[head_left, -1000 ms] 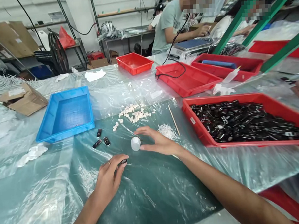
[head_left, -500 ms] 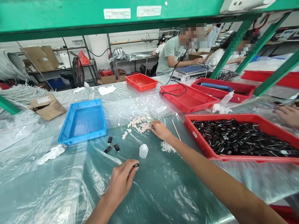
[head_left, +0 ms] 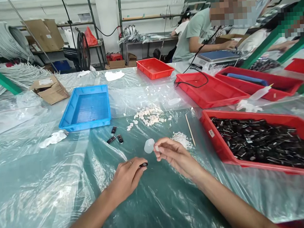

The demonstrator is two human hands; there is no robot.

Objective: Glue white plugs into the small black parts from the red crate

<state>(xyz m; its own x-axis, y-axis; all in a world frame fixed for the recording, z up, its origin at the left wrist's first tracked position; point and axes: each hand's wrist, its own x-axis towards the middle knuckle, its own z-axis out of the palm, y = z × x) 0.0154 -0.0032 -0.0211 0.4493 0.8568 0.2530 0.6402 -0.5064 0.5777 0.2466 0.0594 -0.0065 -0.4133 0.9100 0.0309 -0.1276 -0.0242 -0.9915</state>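
Observation:
My left hand (head_left: 129,177) is closed on a small black plastic piece (head_left: 143,164), which pokes out at the fingertips. Close by on the right, my right hand (head_left: 175,155) pinches a small whitish piece (head_left: 157,148) between thumb and fingers. Just beyond the hands stands a small translucent white bottle (head_left: 149,146), partly beside my right fingertips. Several loose off-white pieces (head_left: 150,116) lie scattered farther back. A pile of tiny white bits (head_left: 181,139) sits behind my right hand, with a thin wooden stick (head_left: 190,129) alongside. Three black pieces (head_left: 120,139) rest on the plastic sheet to the left.
At the right a red tray (head_left: 211,138) is heaped with black parts (head_left: 259,143). A blue tray (head_left: 87,106) stands back left, near a torn cardboard box (head_left: 50,90). More red trays (head_left: 155,68) line the back. A person (head_left: 199,34) works across the table.
My right hand has come back from the off-white pieces toward my left hand and now holds one. My left hand keeps the black piece. The view has tilted down.

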